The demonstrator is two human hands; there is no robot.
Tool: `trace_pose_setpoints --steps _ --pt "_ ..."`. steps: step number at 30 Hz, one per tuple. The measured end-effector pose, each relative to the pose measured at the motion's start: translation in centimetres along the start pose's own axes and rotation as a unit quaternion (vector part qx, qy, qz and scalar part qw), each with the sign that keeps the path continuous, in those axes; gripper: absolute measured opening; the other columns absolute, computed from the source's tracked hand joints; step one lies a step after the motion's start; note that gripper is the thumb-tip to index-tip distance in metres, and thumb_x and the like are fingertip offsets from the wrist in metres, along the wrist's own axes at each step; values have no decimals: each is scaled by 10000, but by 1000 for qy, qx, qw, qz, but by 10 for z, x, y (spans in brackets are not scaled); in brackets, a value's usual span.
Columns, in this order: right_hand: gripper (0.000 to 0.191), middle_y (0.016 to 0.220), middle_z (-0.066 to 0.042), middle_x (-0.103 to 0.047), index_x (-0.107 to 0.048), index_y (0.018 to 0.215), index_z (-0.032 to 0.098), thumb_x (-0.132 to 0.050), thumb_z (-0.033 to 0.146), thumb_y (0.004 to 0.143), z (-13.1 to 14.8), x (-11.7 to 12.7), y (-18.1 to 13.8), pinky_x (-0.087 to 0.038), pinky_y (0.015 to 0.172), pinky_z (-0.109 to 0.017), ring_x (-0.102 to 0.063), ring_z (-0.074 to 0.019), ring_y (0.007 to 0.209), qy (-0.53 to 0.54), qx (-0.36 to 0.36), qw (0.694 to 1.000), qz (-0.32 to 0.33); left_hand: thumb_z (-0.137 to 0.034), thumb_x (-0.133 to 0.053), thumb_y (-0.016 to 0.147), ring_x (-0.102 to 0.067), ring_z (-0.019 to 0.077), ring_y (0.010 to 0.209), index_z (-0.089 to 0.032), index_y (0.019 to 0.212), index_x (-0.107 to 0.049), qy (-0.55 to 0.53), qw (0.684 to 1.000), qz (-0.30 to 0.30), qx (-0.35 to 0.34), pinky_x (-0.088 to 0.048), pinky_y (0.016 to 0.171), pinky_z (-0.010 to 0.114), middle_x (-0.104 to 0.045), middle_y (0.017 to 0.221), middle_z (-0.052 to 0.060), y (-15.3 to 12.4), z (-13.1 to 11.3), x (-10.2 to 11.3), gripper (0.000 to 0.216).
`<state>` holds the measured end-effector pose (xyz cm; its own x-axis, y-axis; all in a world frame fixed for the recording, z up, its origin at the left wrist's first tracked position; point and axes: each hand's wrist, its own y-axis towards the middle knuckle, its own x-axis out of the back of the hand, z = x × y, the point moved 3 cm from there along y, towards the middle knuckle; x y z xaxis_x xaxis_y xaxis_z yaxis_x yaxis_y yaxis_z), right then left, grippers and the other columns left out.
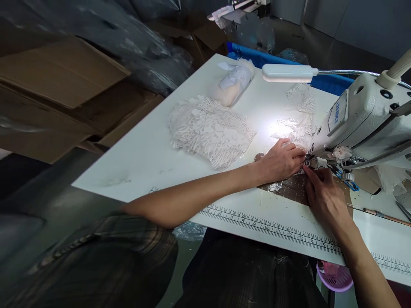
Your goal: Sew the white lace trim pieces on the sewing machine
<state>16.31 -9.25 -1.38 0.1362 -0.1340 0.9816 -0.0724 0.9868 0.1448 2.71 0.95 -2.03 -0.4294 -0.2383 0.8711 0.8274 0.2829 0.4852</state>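
Observation:
White lace fabric (298,128) runs up to the needle area of a white sewing machine (362,111). My left hand (284,160) rests beside the presser foot, fingers curled down on the near part of the lace. From the right, my right hand (326,192) comes close to the left fingertips, with thumb and forefinger pinched at the fabric's edge. The small bit between the fingers is mostly hidden. Brown tape (289,188) covers the machine bed under both hands. Scissors with blue handles (351,184) lie just right of the needle area.
On the white table (144,171) are a heap of lace pieces (208,128) and a tied pale bundle (233,83). A lamp (287,73) hangs over the lace. Cardboard boxes (58,72) stand left. A ruler strip (266,224) follows the front edge; a pink basket (335,278) sits below.

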Motion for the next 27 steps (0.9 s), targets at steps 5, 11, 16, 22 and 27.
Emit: trace_pose_setpoints --steps 5,11,16,22,27 --pt "410 1028 -139 -604 -645 1288 238 -421 307 951 -8 1 -2 -523 597 -335 -613 -197 729 90 -7 995 -38 -218 -367 1055 -572 171 896 -177 1023 -677 -1 999 18 32 -351 752 351 -691 1116 52 1 -2 -2 315" --pt "401 1013 -129 -650 -678 1199 193 -463 381 917 -36 7 -6 -557 766 -408 -656 -231 817 196 -67 975 -83 -215 -360 1056 -570 169 886 -147 1046 -631 -18 999 -5 51 -363 728 337 -674 1124 92 0 -5 0 280" --pt "374 987 -118 -689 -684 1103 190 -483 428 897 -55 16 10 -539 752 -394 -657 -236 813 198 -37 979 -13 -199 -377 1049 -584 171 851 -128 1022 -628 -29 998 -49 31 -432 699 323 -687 1036 108 2 8 15 262" --pt "330 985 -115 -706 -705 1003 206 -455 391 893 -62 -1 21 -543 783 -436 -658 -276 908 218 -60 973 -35 -154 -418 1017 -608 154 821 -135 943 -662 -74 994 -15 -76 -453 713 319 -702 998 87 3 11 15 256" --pt "348 1013 -113 -691 -726 1067 217 -477 358 868 -56 -12 14 -541 809 -430 -655 -256 886 202 -59 975 -73 -167 -487 980 -637 155 871 -151 1000 -665 -137 988 38 -67 -474 751 313 -711 1011 66 4 10 3 179"
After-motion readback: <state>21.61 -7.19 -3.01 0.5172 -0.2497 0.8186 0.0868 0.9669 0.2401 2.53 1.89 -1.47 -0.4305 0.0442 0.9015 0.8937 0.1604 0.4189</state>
